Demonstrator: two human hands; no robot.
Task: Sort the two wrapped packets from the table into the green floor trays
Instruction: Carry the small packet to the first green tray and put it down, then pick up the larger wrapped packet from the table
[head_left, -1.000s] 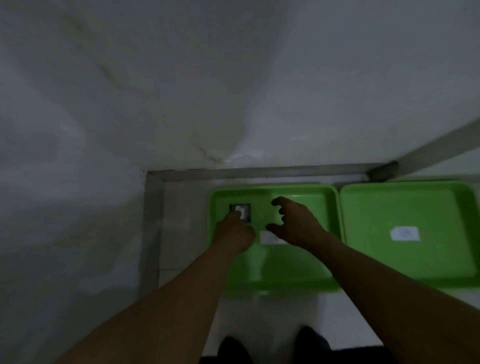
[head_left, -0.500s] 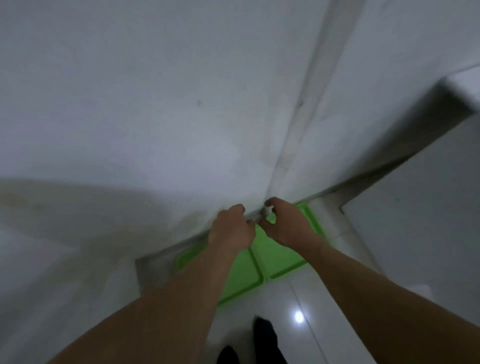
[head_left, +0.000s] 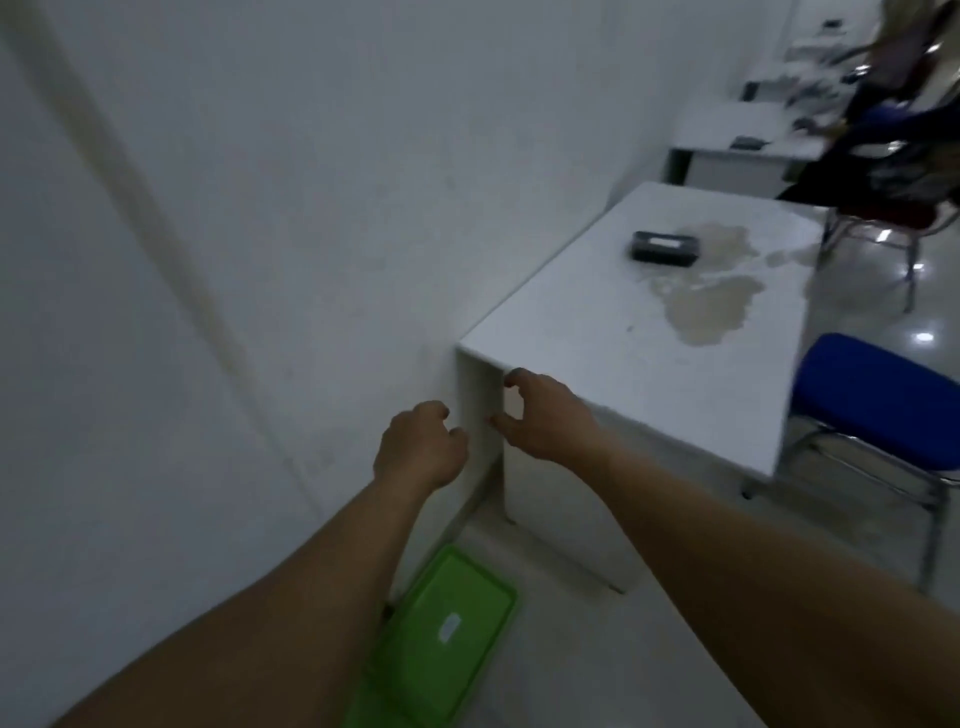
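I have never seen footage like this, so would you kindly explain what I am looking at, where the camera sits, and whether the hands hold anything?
The camera is worn on a person's head, looking forward and down, so both bare arms reach out from the bottom edge. The left hand is loosely curled and the right hand is open; neither holds anything visible. They hang in front of the corner of a white table, which carries a dark packet beside a brownish stain. On the floor below lies a green tray with a small white label. A blue chair stands to the right.
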